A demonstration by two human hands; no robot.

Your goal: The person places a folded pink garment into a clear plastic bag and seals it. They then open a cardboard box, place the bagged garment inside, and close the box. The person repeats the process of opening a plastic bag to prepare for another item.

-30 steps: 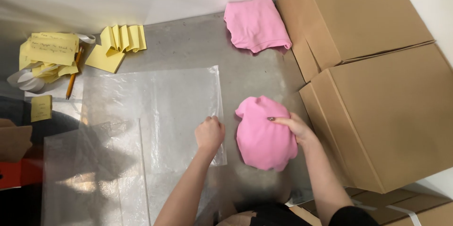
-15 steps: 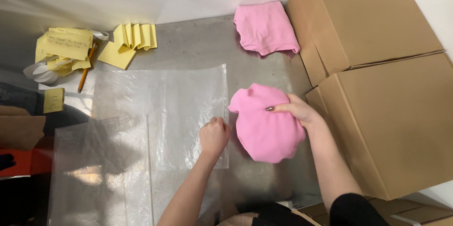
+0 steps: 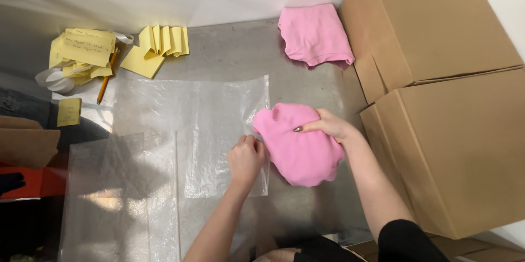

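A folded pink cloth (image 3: 298,150) lies on the grey metal table (image 3: 235,54), and my right hand (image 3: 328,126) grips its top edge. Its left end sits at the open right edge of a clear plastic bag (image 3: 191,125) spread flat on the table. My left hand (image 3: 246,158) pinches that edge of the bag, right beside the cloth. A second folded pink cloth (image 3: 314,35) rests at the far side of the table, apart from both hands.
Two brown cardboard boxes (image 3: 454,109) stand along the right side. Yellow paper notes (image 3: 156,46), a pencil (image 3: 106,79) and a white tape roll (image 3: 54,79) lie at the far left. More clear plastic bags (image 3: 123,202) are stacked near left.
My right hand has slid the pink cloth leftward up to the bag's edge. My left hand stays pinching that edge.
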